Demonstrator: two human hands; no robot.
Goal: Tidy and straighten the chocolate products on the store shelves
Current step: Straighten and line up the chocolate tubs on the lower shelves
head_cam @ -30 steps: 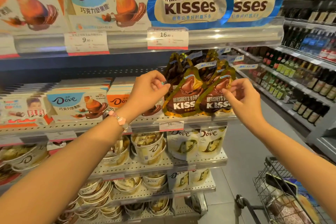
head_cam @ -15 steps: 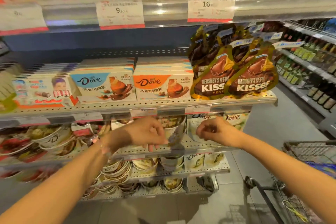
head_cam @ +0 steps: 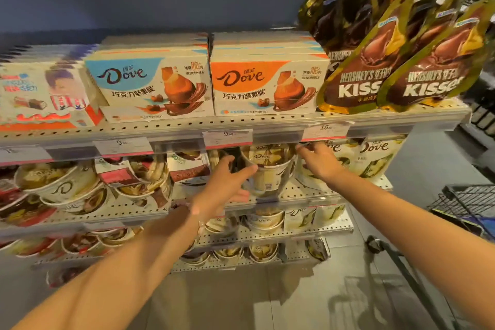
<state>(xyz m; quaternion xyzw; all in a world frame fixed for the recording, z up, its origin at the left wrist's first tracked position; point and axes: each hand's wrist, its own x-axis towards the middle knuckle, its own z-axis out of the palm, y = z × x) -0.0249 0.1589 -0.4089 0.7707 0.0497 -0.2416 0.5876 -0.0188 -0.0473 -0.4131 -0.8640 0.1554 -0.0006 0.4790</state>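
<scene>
A round Dove cup (head_cam: pixel 267 169) stands upright on the second shelf (head_cam: pixel 308 193), its long axis vertical, lid up, its printed paper wall tapering downward. The left hand (head_cam: pixel 225 185) reaches in with thumb spread and fingers curving round the cup's left side, a partial grip. The right hand (head_cam: pixel 320 161) reaches under the shelf edge toward the soft white Dove pouches (head_cam: pixel 375 158); whether it grips anything cannot be told. Above, flat cardboard Dove boxes (head_cam: pixel 209 86) face forward beside glossy Kisses bags (head_cam: pixel 401 67).
</scene>
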